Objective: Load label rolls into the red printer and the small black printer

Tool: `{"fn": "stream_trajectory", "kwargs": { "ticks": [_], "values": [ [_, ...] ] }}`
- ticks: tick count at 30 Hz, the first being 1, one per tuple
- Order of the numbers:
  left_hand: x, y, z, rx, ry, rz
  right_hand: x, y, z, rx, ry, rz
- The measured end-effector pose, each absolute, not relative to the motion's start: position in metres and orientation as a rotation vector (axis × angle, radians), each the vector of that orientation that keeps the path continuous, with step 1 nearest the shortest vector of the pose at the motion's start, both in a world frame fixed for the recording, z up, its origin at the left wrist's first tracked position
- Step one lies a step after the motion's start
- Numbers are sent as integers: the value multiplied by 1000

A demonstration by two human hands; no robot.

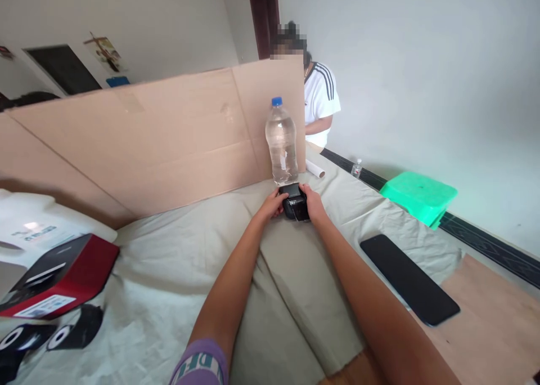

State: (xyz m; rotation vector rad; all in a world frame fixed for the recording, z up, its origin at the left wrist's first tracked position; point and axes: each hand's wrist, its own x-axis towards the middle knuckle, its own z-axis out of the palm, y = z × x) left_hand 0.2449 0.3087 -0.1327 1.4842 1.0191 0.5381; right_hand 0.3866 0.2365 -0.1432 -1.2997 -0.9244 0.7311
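Both my hands are around a small black glossy case [296,209] with rounded corners; its exact kind is hard to make out. My left hand [273,205] grips its left side, thumb on top, fingers partly hidden. My right hand [313,200] closes on its right side with the thumb near the upper edge. Just behind the case stands a clear plastic bottle [282,140] of liquid with a blue cap, upright against the cardboard.
A cardboard panel [181,143] stands across the cloth-covered table [169,250]. Left are a white jug [50,222], a red and black box [71,278] and black curved items [76,328]. Right are a dark phone [409,278], a white tube [315,169] and green stools [417,196]. Behind sits a person [323,103].
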Motion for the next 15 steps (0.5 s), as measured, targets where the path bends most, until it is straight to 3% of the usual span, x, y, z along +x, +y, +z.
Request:
{"fn": "stream_trajectory", "kwargs": {
  "ticks": [7, 9, 12, 15],
  "values": [
    [247, 295, -132, 1385, 1181, 734, 387, 244, -150, -1344, -977, 680],
    [236, 285, -130, 1343, 1266, 862, 386, 239, -146, -1484, -1023, 474],
    [187, 269, -120, 1382, 1249, 1022, 374, 230, -138, -1679, -1041, -140],
    [91, 253, -94, 1513, 1230, 1143, 339, 220, -130, -1611, -1261, -377]
  ]
}}
